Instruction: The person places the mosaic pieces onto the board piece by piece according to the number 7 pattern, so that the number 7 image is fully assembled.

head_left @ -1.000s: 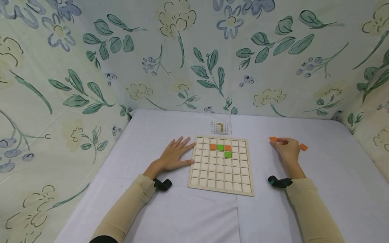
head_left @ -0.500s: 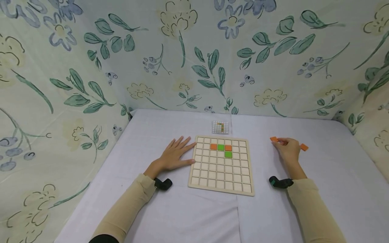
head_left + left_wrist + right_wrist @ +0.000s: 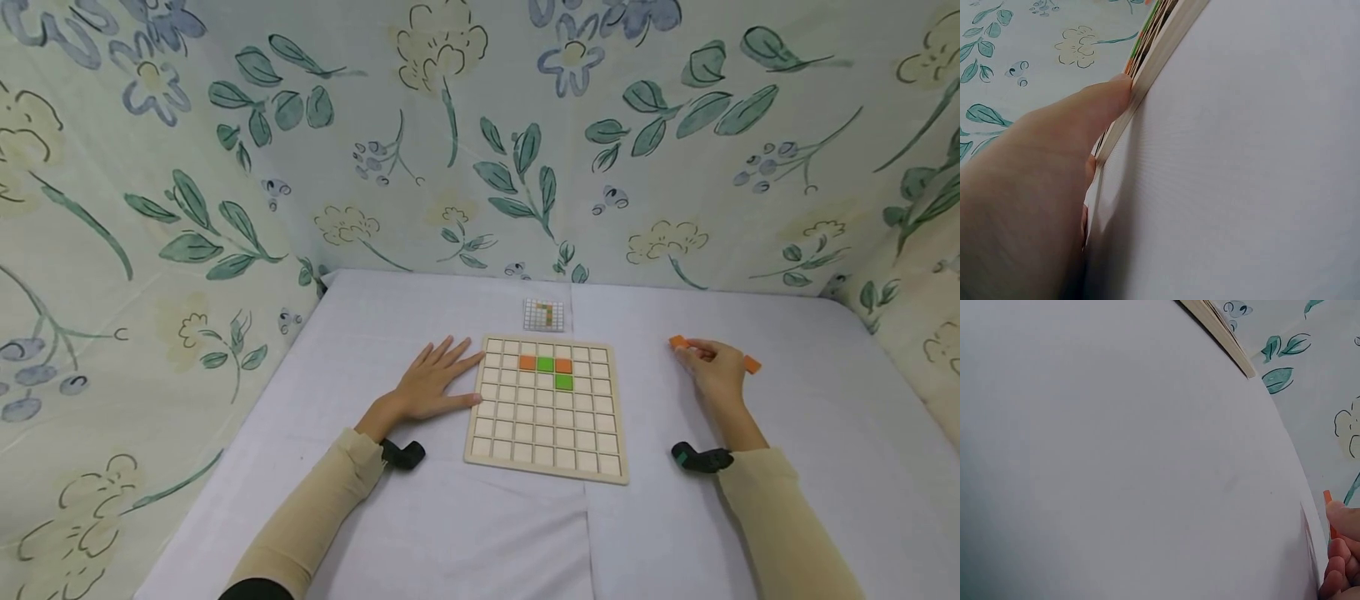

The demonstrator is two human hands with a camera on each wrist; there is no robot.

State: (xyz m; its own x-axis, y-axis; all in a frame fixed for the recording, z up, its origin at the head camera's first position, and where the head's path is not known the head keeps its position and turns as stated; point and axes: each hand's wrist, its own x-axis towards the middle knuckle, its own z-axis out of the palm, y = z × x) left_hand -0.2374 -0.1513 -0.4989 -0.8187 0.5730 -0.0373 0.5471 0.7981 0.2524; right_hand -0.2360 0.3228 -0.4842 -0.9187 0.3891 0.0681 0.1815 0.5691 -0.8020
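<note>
My left hand (image 3: 431, 387) lies spread on the white cloth, its thumb and fingertips touching the left edge of a wooden grid board (image 3: 523, 457). In the left wrist view the thumb (image 3: 1107, 100) presses against the board's side. Three tiles sit in one row of the board: orange (image 3: 528, 362), green (image 3: 546, 364) and orange (image 3: 563, 366). One more green tile (image 3: 564, 382) lies below the right one. Off to the right, my right hand (image 3: 718, 371) pinches an orange square tile (image 3: 678, 342), also seen edge-on in the right wrist view. A second orange tile (image 3: 753, 364) shows partly behind that hand.
Behind the board lies a small pattern card (image 3: 543, 315) with a gridded picture of coloured squares. White cloth (image 3: 480, 533) covers the table. A floral curtain (image 3: 450, 167) rises along the back and sides.
My right hand and forearm have shifted slightly right with the pinched orange tile, hiding more of the second one. The left hand stays in place, and the tiles on the board are unchanged.
</note>
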